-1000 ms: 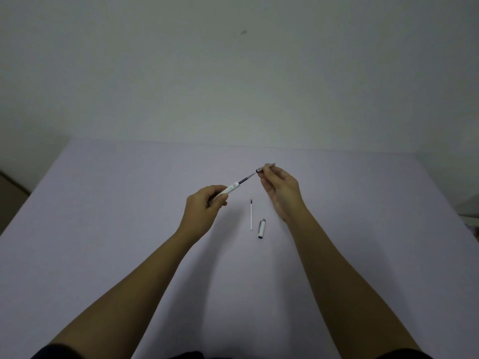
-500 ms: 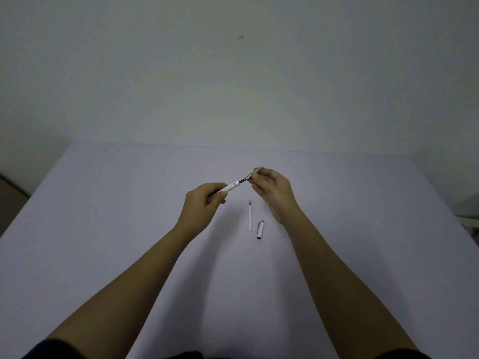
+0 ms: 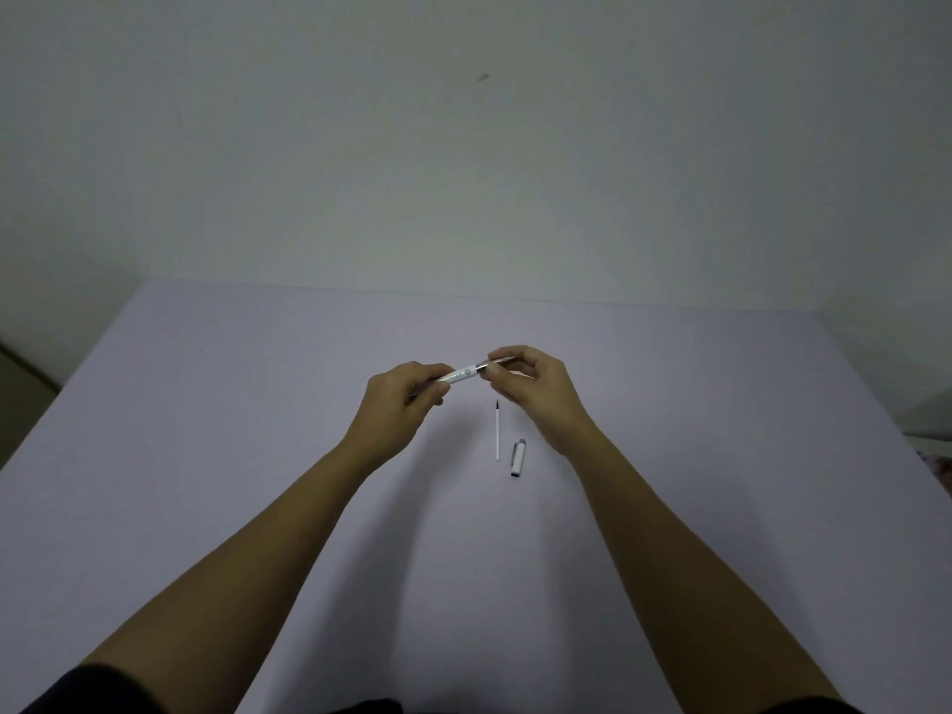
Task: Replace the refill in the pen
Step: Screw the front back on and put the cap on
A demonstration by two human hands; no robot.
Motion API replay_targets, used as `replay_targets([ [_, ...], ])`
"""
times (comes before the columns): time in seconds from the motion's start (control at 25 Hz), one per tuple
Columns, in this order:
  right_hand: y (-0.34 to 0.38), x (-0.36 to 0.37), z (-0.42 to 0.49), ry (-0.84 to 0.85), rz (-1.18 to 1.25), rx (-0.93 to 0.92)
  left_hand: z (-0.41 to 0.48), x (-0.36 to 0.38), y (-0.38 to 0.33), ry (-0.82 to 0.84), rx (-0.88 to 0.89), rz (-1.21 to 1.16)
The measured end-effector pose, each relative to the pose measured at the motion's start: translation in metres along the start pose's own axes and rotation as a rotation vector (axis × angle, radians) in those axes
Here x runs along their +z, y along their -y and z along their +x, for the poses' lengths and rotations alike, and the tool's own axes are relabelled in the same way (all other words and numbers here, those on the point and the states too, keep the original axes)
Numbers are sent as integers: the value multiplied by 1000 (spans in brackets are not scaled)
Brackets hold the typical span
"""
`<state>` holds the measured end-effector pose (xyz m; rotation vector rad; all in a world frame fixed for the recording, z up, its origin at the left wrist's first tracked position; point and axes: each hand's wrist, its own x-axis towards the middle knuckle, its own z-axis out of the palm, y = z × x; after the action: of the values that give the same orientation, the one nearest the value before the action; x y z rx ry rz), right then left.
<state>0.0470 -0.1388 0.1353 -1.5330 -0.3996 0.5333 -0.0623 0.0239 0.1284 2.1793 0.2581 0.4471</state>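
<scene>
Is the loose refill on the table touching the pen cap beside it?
Apart. The head view shows a strip of bare table between the refill and the pen cap.

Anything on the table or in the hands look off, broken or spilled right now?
Nothing stands out. The left hand and right hand hold the pen together above the table. A loose refill and the cap lie side by side, apart, with no ink marks visible.

Pale table (image 3: 206, 456); loose refill (image 3: 497, 432) beside cap (image 3: 517, 457)
</scene>
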Motion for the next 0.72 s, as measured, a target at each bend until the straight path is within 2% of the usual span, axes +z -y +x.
replay_targets([
  [0.16,5,1,-2,-3,-154,-27,1,-4,-1,23,57,63],
  [0.4,16,1,-1,-9,-543,-44,-4,-9,1,42,162,114],
  [0.56,16,-2,-2,78,-506,-49,-5,-12,4,87,158,110],
  [0.72,12,-3,-4,47,-439,-176,-5,-13,3,119,100,69],
])
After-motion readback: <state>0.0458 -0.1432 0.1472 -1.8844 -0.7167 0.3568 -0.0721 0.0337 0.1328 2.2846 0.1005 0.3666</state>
